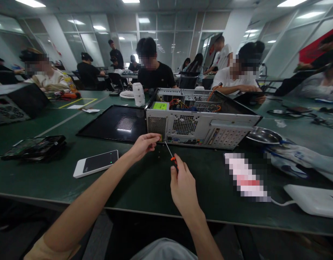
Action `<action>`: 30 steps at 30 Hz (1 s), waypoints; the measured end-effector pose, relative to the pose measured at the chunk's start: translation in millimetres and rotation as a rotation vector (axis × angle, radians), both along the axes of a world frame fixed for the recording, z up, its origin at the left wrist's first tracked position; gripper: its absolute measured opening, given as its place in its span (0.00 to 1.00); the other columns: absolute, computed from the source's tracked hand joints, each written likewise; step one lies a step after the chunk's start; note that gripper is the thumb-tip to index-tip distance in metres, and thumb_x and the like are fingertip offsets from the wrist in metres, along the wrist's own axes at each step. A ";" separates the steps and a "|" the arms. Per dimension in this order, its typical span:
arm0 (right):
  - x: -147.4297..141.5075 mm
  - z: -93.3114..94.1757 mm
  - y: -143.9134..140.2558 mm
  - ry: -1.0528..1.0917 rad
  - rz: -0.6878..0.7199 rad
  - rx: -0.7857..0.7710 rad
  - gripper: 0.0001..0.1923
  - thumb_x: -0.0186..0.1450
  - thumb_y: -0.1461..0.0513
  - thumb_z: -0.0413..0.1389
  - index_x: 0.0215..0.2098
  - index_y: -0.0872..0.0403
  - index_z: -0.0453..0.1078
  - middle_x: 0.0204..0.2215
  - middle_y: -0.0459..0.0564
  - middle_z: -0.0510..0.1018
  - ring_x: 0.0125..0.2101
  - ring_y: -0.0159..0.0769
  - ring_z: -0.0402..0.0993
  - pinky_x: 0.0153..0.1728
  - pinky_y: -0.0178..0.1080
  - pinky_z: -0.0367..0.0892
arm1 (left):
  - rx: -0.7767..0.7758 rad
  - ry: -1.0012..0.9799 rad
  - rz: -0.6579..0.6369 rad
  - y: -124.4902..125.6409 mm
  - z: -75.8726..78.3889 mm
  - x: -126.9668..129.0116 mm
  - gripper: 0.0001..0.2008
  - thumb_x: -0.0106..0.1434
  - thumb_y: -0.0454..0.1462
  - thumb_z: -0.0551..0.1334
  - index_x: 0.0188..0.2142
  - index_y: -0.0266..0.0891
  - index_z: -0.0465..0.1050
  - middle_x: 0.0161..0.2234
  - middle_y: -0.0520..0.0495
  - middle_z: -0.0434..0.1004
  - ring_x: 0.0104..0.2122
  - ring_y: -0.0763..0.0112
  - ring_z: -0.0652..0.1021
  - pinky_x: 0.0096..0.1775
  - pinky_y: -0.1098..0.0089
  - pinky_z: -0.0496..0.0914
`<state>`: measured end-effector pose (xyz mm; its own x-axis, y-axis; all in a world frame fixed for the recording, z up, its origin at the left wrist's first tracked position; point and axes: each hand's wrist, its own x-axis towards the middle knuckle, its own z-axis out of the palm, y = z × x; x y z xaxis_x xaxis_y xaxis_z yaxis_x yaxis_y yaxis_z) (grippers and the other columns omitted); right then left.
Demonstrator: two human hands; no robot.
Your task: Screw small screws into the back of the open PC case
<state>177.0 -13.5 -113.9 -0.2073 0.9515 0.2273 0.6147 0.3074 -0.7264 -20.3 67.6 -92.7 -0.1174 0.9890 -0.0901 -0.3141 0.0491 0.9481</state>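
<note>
An opened computer case (186, 124) lies on its side, its rear panel with vents and ports facing me. My right hand (184, 186) is wrapped round a screwdriver (174, 159) with an orange and black handle. The thin shaft points up and left, its tip close to the panel's bottom edge. At the lower left of that panel, my left hand (145, 147) has its fingers pinched together near the case; anything between them is too small to make out. A black side panel (106, 121) with a perforated patch lies flat left of the case.
Left on the green table (74, 195) are a white device with a dark face (97, 163), stacked circuit boards (37, 146) and another case (14, 103). At right sit a metal bowl (264, 136), gloves (288, 155) and a white slab (315, 200) with a cable. Several people sit beyond.
</note>
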 end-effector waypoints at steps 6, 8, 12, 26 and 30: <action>-0.4 -2.5 -0.8 0.021 0.024 0.036 0.27 0.74 0.63 0.43 0.70 0.56 0.59 0.50 0.60 0.75 0.44 0.44 0.78 0.46 0.46 0.74 | -0.053 -0.027 -0.056 -0.7 -0.9 -1.6 0.11 0.56 0.29 0.72 0.40 0.36 0.82 0.37 0.44 0.80 0.23 0.83 0.66 0.24 0.76 0.57; 0.4 -3.2 -1.2 0.035 0.032 0.038 0.28 0.73 0.63 0.44 0.70 0.56 0.59 0.50 0.59 0.75 0.44 0.43 0.78 0.46 0.45 0.74 | -0.060 -0.022 -0.078 -0.5 -1.5 -2.8 0.12 0.55 0.29 0.72 0.40 0.35 0.82 0.39 0.44 0.80 0.24 0.83 0.66 0.25 0.76 0.57; 0.5 -4.6 -0.9 0.035 0.041 0.044 0.28 0.73 0.64 0.43 0.70 0.56 0.59 0.50 0.59 0.75 0.44 0.42 0.77 0.47 0.46 0.74 | -0.062 -0.011 -0.097 0.3 -3.7 -3.4 0.11 0.55 0.28 0.72 0.39 0.36 0.83 0.40 0.43 0.81 0.25 0.82 0.67 0.26 0.76 0.57; -1.0 -3.5 -1.8 -0.042 0.065 0.048 0.28 0.74 0.64 0.43 0.70 0.57 0.59 0.49 0.59 0.75 0.42 0.43 0.77 0.45 0.46 0.74 | -0.020 0.121 -0.124 2.1 -10.3 -7.3 0.09 0.56 0.32 0.71 0.38 0.39 0.84 0.38 0.45 0.80 0.25 0.80 0.66 0.27 0.74 0.57; -1.3 -2.8 -2.7 -0.121 0.073 0.067 0.28 0.73 0.65 0.44 0.71 0.56 0.60 0.48 0.58 0.75 0.41 0.42 0.76 0.44 0.44 0.74 | 0.011 0.218 -0.121 2.8 -10.8 -8.1 0.07 0.55 0.32 0.72 0.35 0.38 0.84 0.34 0.46 0.79 0.23 0.81 0.64 0.26 0.74 0.54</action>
